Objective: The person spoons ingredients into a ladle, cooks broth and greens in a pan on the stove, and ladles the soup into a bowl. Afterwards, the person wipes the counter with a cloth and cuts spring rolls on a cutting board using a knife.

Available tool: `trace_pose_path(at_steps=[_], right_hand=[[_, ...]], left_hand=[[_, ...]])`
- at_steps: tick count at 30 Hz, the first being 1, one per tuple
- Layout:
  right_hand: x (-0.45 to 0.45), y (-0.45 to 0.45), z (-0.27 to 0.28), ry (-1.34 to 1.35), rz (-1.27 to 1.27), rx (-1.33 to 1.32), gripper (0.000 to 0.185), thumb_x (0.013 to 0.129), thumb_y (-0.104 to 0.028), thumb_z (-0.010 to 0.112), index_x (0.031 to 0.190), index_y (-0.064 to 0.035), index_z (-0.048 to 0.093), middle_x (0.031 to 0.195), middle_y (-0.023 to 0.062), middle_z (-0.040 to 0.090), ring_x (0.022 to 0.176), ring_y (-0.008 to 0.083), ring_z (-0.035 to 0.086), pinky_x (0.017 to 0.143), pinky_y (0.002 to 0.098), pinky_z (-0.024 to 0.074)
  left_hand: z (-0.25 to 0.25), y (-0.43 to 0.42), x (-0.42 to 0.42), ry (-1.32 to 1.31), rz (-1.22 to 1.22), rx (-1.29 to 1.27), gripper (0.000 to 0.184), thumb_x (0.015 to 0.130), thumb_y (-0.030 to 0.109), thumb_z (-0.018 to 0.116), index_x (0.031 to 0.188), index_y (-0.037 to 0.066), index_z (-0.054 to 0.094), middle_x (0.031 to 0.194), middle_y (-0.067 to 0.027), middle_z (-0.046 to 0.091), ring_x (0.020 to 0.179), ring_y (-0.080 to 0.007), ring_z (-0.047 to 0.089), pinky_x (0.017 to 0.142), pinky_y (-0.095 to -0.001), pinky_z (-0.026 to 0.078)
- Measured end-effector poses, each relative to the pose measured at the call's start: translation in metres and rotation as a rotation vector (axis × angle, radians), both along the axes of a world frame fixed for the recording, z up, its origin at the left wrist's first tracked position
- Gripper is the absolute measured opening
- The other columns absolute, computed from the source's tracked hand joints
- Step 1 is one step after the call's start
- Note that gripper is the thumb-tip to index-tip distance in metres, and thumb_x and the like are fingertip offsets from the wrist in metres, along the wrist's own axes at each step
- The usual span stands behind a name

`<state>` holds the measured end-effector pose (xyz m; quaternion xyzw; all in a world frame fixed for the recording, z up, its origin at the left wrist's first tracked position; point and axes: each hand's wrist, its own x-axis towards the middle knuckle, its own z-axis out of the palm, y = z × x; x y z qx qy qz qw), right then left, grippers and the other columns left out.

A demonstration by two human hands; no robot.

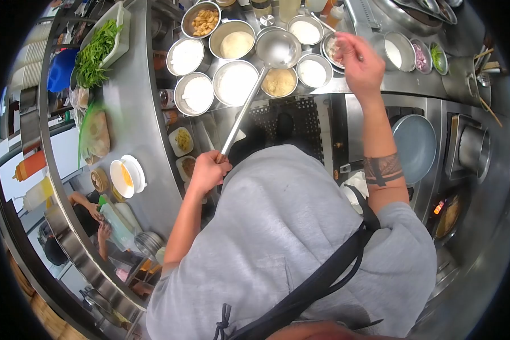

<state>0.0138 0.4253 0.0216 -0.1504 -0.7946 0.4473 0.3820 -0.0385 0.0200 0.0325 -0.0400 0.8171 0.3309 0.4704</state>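
Note:
My left hand [211,171] is closed around the end of a long-handled metal ladle [245,110]. The ladle's round bowl [278,49] hangs over the row of metal containers, level or nearly so, with a shiny inside whose contents I cannot make out. My right hand [359,63] is raised by a small bowl [330,52] of pale, chunky food, its fingers pinched together; what they hold, if anything, is hidden. Near the ladle are a bowl of tan granules [279,83], a bowl of white powder [312,72] and a larger pot of white powder [236,83].
A tub of green leaves [99,54] and white bowls [128,176] stand on the left counter. At right are a wide grey pan [414,148], a pot [474,148] and a pan near a flame [449,218]. Another person's hands [101,224] work beyond the left shelf.

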Motion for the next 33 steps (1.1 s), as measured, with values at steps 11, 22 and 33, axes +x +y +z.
trace_pose_path(at_steps=[11,22,33], right_hand=[[-0.014,-0.031,-0.140,-0.519,0.237,-0.113,0.034,0.102,-0.031,0.061,0.101,0.0008,0.071,0.081,0.0125,0.071,0.060,0.0186,0.066,0.063,0.0353,0.0527],[-0.023,-0.030,-0.169,-0.754,0.267,-0.685,0.029,0.101,-0.027,0.059,0.102,0.0005,0.070,0.076,0.0043,0.068,0.055,0.0109,0.063,0.046,0.0267,0.0478],[-0.023,-0.027,-0.167,-0.758,0.290,-0.735,0.025,0.100,-0.021,0.062,0.098,0.0020,0.069,0.077,0.0057,0.066,0.053,0.0101,0.058,0.044,0.0247,0.0444]], left_hand=[[0.002,-0.024,0.003,0.144,0.175,-0.016,0.008,0.078,0.003,0.067,0.076,0.001,0.060,0.061,-0.0023,0.054,0.048,-0.0099,0.050,0.044,-0.0275,0.040],[-0.006,-0.042,0.006,0.143,0.236,0.021,0.009,0.079,0.004,0.067,0.076,0.002,0.059,0.061,-0.0014,0.053,0.050,-0.0096,0.050,0.046,-0.0277,0.041],[-0.012,-0.044,0.001,0.170,0.162,0.005,0.010,0.079,0.006,0.067,0.074,0.001,0.060,0.060,-0.0028,0.055,0.049,-0.0118,0.052,0.048,-0.0297,0.042]])
